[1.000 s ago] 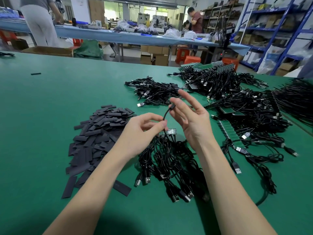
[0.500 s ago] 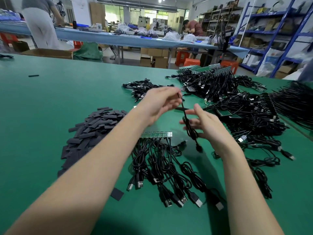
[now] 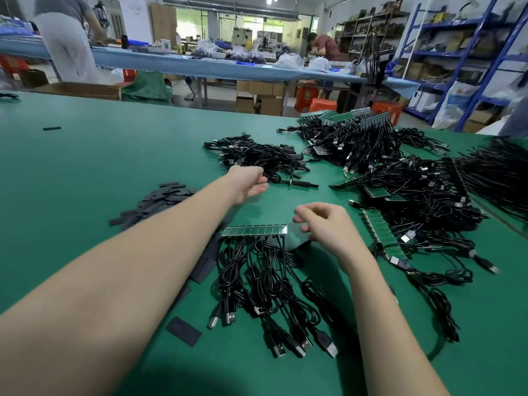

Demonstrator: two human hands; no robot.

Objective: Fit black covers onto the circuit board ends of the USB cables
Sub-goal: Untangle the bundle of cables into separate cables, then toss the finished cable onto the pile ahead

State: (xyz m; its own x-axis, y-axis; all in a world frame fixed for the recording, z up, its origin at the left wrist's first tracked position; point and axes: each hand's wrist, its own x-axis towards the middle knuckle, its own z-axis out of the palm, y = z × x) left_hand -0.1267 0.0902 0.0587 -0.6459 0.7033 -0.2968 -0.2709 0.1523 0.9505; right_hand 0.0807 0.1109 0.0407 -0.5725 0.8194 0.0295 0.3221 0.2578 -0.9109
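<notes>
A green strip of circuit boards (image 3: 254, 230) lies in front of me, its black USB cables (image 3: 265, 287) trailing toward me. A pile of black covers (image 3: 163, 201) sits at the left, partly hidden by my left forearm. My left hand (image 3: 248, 182) is stretched out to the near edge of a small heap of covered cables (image 3: 257, 155), fingers relaxed, gripping nothing that I can see. One covered cable end (image 3: 303, 183) lies just right of it. My right hand (image 3: 321, 224) hovers beside the strip's right end, fingers loosely curled and holding nothing.
A large tangle of cables and green board strips (image 3: 414, 195) fills the right of the green table (image 3: 85, 167). A loose black cover (image 3: 183, 330) lies near my left arm. People work at a blue bench (image 3: 200, 67) beyond.
My left hand carried the covered cable forward to the small heap and let it go. My right hand released the cable and drew back toward the board strip.
</notes>
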